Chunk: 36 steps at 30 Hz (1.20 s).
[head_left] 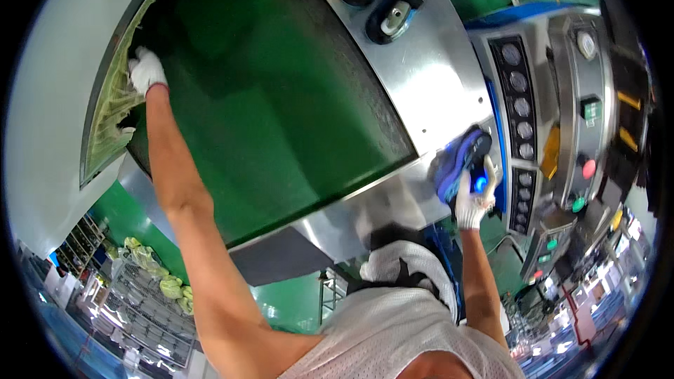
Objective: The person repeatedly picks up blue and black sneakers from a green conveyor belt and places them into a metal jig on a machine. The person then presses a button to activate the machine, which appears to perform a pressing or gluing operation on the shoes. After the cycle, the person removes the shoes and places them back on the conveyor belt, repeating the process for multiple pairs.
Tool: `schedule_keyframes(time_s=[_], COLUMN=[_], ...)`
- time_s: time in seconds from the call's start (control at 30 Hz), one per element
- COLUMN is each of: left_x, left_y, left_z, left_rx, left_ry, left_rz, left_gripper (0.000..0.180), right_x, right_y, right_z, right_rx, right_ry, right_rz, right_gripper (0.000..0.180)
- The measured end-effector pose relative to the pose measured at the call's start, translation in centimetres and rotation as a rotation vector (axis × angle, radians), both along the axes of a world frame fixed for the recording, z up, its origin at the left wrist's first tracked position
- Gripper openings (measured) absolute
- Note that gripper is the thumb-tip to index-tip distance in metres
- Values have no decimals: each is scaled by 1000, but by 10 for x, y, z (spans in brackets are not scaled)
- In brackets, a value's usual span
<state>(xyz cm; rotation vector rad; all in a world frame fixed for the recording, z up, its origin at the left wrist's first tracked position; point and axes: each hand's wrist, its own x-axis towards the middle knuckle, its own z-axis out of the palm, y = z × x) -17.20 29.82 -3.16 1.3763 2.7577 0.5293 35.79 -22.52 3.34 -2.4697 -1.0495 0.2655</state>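
My left hand (147, 71), in a white glove, reaches over the far left of the green conveyor belt (281, 105) to the torn green fabric curtain (112, 109). Its fingers lie partly in shadow, so what they hold, if anything, is unclear. On the right, my right hand (476, 200), also gloved, grips one end of a blue and black shoe (460, 161), thumb and finger on either side of it. A blue glow shows between them. That shoe is over the steel table's right end.
Two dark shoes with white parts, one of them this shoe (398, 7), stand on the steel table (421, 77) beyond the belt. A machine with round gauges (521, 107) and a control box with coloured buttons (588, 168) border the right. A pale hood (53, 112) curves along the left.
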Motion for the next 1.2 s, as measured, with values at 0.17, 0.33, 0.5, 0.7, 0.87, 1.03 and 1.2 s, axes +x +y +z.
schedule_keyframes(time_s=[0.17,0.33,0.5,0.7,0.87,1.03,1.2], left_x=[-85,-17,-3,-4,-10,-21,-29], left_y=[2,66,122,126,134,146,143], left_z=[-122,-119,-88,-99,-99,-104,-104], left_rx=[-175,-465,-290,-280,-275,-270,-278], left_ry=[386,516,209,159,138,125,124], left_rz=[-243,-469,-444,-464,-487,-507,-534], left_gripper=[64,54,54,53,53,52,52], right_x=[4,9,7,4,0,-2,0], right_y=[-2,-1,-3,2,7,9,12], right_z=[-4,-1,0,1,2,3,6], right_rx=[-22,-101,-109,-105,-177,-237,-228], right_ry=[16,-50,-1,-32,-86,-167,-153], right_rz=[-9,57,41,87,66,75,59], right_gripper=[55,57,57,58,58,59,59])
